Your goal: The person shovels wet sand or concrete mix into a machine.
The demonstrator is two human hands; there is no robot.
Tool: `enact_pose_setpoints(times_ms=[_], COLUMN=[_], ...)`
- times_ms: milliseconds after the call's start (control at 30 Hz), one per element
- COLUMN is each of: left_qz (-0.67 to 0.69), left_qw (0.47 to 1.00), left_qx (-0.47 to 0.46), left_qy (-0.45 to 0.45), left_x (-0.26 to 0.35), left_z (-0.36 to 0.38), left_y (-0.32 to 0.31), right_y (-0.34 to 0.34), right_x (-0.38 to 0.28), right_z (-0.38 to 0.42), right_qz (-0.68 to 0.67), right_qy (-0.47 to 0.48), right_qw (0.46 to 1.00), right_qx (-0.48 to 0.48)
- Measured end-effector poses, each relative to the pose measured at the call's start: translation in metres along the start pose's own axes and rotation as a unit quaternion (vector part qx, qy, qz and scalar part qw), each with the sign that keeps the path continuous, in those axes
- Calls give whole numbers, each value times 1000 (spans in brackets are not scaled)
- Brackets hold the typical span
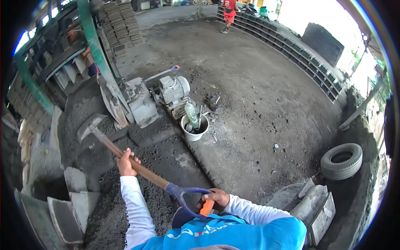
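A shovel (pixel 152 176) with a wooden shaft and a blue D-shaped handle lies diagonally across the lower left of the head view. My left hand (pixel 127 162) is wrapped round the middle of its shaft. At the handle end, my right hand (pixel 216 199) grips the blue loop, beside an orange ridged piece (pixel 207 207). The shovel's blade (pixel 95 125) rests on dark, damp-looking material at the left. Loose dark gravel (pixel 108 187) lies beneath the shaft and round my left arm.
An electric motor (pixel 174 89) and a bucket (pixel 194 135) holding a bottle stand ahead. A green post (pixel 96 41) rises at left. A tire (pixel 341 161) and concrete pieces (pixel 312 204) lie right. Blocks (pixel 291 48) line the back; a person in red (pixel 229 12) is far off.
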State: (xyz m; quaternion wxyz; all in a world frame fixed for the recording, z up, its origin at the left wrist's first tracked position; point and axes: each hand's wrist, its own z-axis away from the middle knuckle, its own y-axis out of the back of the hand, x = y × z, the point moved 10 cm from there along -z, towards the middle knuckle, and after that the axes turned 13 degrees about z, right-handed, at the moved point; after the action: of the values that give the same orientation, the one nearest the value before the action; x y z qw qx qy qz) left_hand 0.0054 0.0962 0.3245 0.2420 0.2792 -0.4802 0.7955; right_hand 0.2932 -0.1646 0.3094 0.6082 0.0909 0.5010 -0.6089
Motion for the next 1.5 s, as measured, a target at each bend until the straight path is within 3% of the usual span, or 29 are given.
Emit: enact_pose_setpoints(times_ms=[467,600,633,733,967,1267,1500], left_qz=[-69,-73,-71,-77,-58,-10,-8], left_qw=[997,997,997,996,998,999,999], left_qx=[-9,-16,-18,-25,-24,-30,-30], left_qy=[18,24,29,25,19,38,38], left_x=[42,46,46,47,47,43,43], left_z=[-28,-28,-28,-24,-11,-10,-9], left_y=[10,24,28,32,28,24,22], right_y=[-66,-58,-76,-75,-63,-76,-71], right_x=[-23,-2,-15,-10,7,-5,-5], right_z=[-12,-28,-13,-14,-26,-20,-27], right_qz=[-26,178,127,239,286,264,298], right_qy=[44,118,78,90,114,124,153], right_qw=[998,976,987,965,951,953,938], right_qx=[-39,-41,-58,-54,-9,-81,-84])
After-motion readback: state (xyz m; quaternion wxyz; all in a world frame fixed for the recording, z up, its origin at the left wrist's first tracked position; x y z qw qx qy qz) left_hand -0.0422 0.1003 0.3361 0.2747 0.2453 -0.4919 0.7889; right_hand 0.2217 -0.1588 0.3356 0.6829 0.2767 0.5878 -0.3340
